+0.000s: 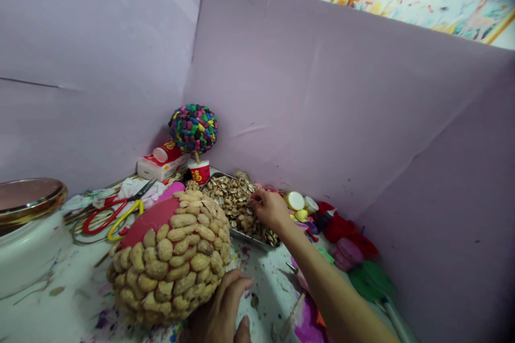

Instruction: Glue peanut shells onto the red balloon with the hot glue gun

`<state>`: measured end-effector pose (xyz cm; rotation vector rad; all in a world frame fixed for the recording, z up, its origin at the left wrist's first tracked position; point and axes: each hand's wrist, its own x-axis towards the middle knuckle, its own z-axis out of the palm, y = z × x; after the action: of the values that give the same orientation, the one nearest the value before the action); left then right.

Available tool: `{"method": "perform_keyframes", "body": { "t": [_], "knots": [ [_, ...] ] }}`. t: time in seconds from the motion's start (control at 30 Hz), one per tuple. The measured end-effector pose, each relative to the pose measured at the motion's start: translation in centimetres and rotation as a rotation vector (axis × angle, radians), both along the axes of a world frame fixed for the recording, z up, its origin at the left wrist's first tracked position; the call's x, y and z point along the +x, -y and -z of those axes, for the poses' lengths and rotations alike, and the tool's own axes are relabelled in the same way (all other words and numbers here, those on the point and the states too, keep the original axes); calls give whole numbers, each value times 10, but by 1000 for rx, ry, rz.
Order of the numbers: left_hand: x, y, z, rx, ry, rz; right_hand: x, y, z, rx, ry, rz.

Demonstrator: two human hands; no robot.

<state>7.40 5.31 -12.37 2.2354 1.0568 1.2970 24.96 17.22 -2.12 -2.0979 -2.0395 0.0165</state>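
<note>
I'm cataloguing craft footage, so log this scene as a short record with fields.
Left hand: at the lower right of the big round peanut-studded red ball; contact unclear
Right hand: over the shallow metal tray of loose brown peanut shells; grip unclear
Ball surface: bare red patch at upper left
Behind: multicoloured, bumpy round ball above a small red paper cup
Picture left: red-and-yellow-handled scissors

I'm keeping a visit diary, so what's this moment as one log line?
left hand: against peanut-covered ball | right hand: at peanut shells in tray | behind: multicoloured ball above red cup
</note>
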Motion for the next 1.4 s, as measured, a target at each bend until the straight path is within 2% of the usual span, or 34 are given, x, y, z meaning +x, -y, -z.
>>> {"method": "perform_keyframes", "body": {
  "t": [0.1,0.2,0.37,0.5,0.63,0.8,1.03,1.2,1.4],
  "knots": [
    [-2,1,-5,0,37,48,2,22,-4,58,-136,21],
    [-5,4,-13,-93,84,135,-4,60,-2,99,-296,4],
    [-8,9,-27,-423,140,280,-24,127,15,124,-569,31],
    [-2,10,-32,-710,272,360,-38,157,28,127,-741,126],
    [4,11,-37,-903,436,402,-47,167,34,120,-841,142],
    [6,14,-44,-984,499,356,-49,173,35,122,-923,96],
    [7,21,-47,-1247,701,307,-39,172,39,41,-1160,89],
    [7,26,-52,-1311,740,269,-32,170,39,-24,-1283,136],
    [8,27,-55,-1366,763,271,-32,171,38,-33,-1300,144]
  ]
}}
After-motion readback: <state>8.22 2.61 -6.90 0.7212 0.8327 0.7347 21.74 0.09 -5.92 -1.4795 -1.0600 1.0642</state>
